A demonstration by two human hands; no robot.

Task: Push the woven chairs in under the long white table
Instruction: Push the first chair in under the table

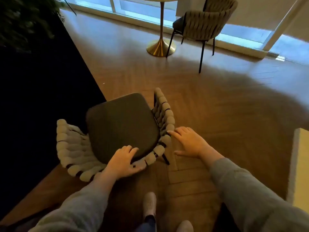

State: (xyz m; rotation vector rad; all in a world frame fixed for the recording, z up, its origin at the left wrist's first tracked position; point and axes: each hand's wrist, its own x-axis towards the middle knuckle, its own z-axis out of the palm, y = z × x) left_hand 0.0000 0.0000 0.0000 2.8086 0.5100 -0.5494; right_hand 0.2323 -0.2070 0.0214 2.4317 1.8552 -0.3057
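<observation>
Chair-tidying under way: a person leans over a woven chair (pixel 73 148) standing on the herringbone floor (pixel 217 97). The left hand (pixel 123 161) is curled over its rear rim, and the right hand (pixel 190 143) is spread with a fingertip at the side weave. An even push probably needs both hands gripping the back so the legs slide straight. Pale, chunky rope wraps a dark seat cushion (pixel 120 118). A pale slab (pixel 301 164) at right may be the tabletop.

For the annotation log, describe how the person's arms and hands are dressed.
Both arms wear long, loose grey fabric sleeves: the left sleeve and the right sleeve end at the wrists. The left hand and right hand are bare, with no gloves, rings or watch showing.
</observation>
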